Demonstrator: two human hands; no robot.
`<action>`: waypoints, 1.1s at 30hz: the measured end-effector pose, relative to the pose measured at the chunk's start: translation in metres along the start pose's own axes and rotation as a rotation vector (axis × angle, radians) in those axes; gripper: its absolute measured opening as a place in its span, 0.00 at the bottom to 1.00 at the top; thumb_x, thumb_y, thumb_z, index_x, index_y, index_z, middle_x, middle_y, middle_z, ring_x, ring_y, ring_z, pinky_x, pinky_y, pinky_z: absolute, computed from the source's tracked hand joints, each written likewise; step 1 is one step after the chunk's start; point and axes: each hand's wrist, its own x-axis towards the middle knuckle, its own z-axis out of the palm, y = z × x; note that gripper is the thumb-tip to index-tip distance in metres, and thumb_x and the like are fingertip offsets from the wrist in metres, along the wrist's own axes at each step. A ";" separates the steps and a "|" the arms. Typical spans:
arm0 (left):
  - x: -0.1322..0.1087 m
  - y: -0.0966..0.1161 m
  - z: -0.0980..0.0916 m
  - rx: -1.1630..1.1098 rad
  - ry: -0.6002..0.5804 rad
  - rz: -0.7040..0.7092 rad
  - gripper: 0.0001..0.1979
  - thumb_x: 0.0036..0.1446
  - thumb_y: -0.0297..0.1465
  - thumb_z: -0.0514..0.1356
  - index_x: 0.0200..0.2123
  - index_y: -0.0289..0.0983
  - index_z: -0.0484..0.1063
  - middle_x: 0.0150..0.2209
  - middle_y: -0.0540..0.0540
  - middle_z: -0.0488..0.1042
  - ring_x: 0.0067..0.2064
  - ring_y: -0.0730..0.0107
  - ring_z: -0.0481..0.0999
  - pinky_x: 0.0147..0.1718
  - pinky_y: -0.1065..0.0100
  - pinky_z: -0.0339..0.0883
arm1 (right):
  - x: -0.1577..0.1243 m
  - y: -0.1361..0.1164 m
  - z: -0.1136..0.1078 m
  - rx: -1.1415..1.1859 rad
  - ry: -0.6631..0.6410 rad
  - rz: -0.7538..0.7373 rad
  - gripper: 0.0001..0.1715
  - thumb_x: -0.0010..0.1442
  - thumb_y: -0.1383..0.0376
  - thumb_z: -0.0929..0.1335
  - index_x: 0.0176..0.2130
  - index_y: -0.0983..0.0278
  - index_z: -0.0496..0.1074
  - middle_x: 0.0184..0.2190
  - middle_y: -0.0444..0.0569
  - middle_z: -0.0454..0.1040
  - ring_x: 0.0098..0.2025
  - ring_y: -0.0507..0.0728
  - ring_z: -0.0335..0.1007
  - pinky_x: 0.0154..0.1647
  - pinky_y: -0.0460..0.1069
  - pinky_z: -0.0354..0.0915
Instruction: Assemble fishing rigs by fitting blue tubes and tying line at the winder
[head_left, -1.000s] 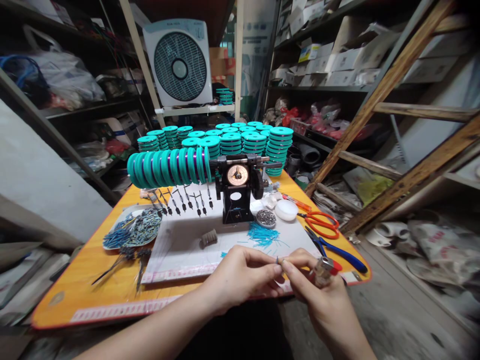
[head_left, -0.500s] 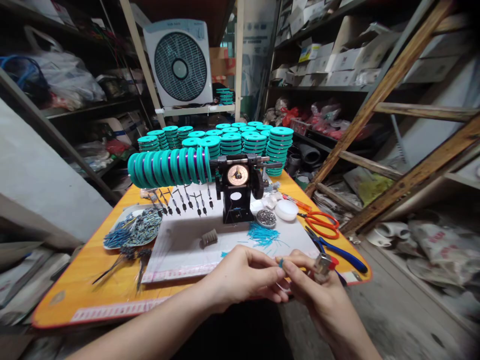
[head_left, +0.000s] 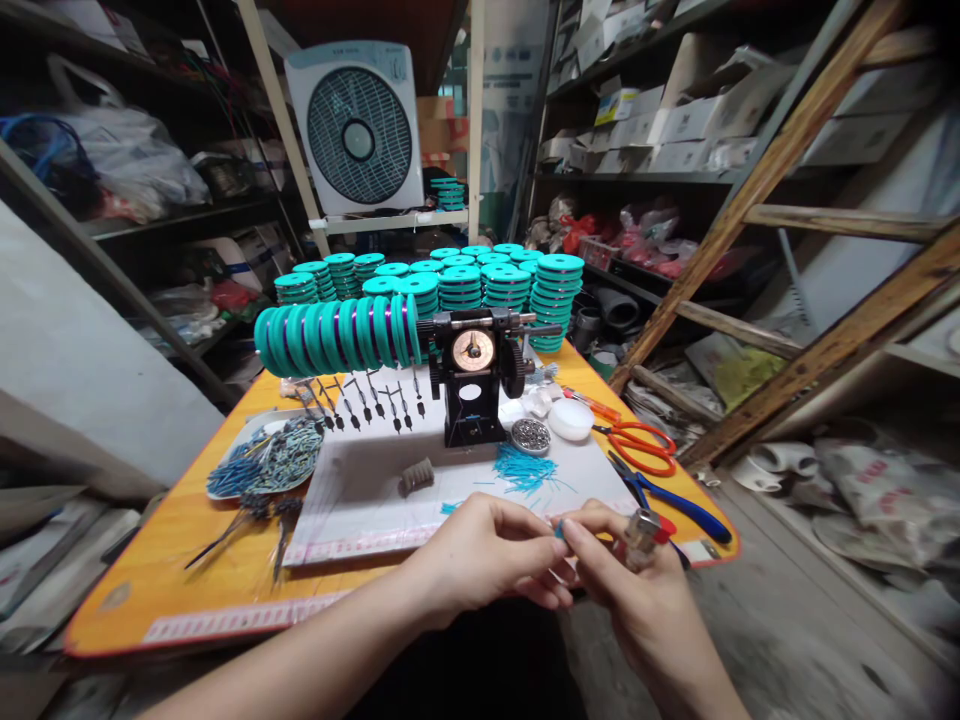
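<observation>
My left hand and my right hand meet over the near edge of the orange table. Their fingertips pinch a tiny teal piece between them. My right hand also holds a small lighter with a metal top against its palm. Just beyond lie loose teal tube pieces on a white mat. Behind these stands a black hand winder with a dial, carrying a row of teal spools on its shaft.
Stacks of teal spools fill the table's back. A tray of blue-tipped wires sits left. Orange scissors, blue pliers and a white lid lie right. Shelves, a fan and a wooden ladder surround it.
Both hands stay pinched together at the table's edge, with only small finger shifts. The teal piece has sunk further between the fingertips.
</observation>
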 end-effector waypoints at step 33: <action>0.000 0.001 0.001 0.023 0.015 0.013 0.17 0.48 0.39 0.67 0.31 0.27 0.77 0.32 0.41 0.75 0.29 0.74 0.76 0.32 0.72 0.70 | 0.002 -0.006 0.000 -0.028 -0.016 0.030 0.13 0.56 0.58 0.72 0.30 0.66 0.76 0.23 0.46 0.67 0.25 0.50 0.61 0.24 0.46 0.57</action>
